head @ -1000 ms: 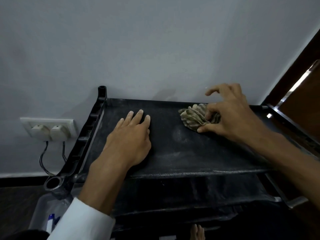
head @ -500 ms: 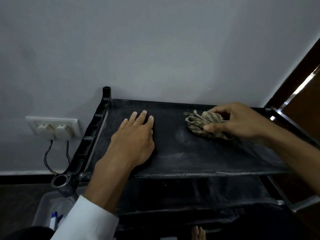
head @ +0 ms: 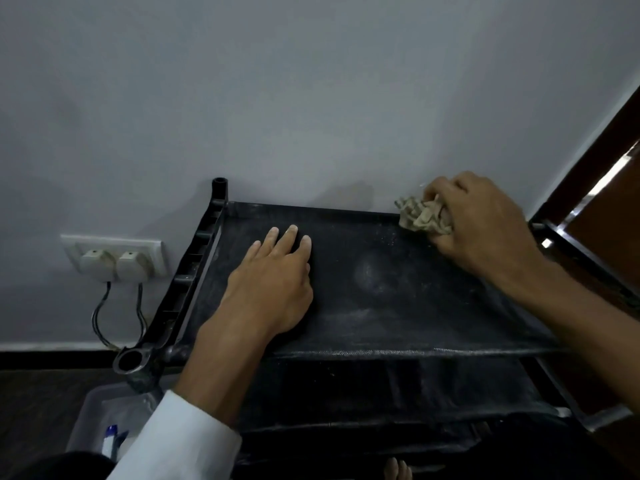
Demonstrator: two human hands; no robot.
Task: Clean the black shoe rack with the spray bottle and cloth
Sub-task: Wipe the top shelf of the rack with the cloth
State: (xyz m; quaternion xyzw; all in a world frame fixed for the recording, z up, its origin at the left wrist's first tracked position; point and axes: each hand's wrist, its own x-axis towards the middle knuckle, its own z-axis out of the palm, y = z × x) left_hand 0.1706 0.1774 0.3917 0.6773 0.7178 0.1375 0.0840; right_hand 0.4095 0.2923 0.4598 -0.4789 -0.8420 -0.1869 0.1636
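Observation:
The black shoe rack (head: pixel 398 306) stands against a grey wall, its dusty fabric top shelf facing me. My left hand (head: pixel 273 285) lies flat on the left part of that shelf, fingers straight. At the shelf's far right corner, by the wall, my right hand (head: pixel 481 223) grips a crumpled beige striped cloth (head: pixel 420 216). No spray bottle is in view.
A double wall socket (head: pixel 114 258) with two plugs and hanging cords sits left of the rack. Below the rack's left front post (head: pixel 133 362) stands a clear plastic bin (head: pixel 93 427) on the floor. A dark wooden door frame (head: pixel 595 174) rises at right. Lower shelves show beneath.
My right hand has carried the cloth from the middle right of the shelf back to the far right corner by the wall. My left hand stays flat in place.

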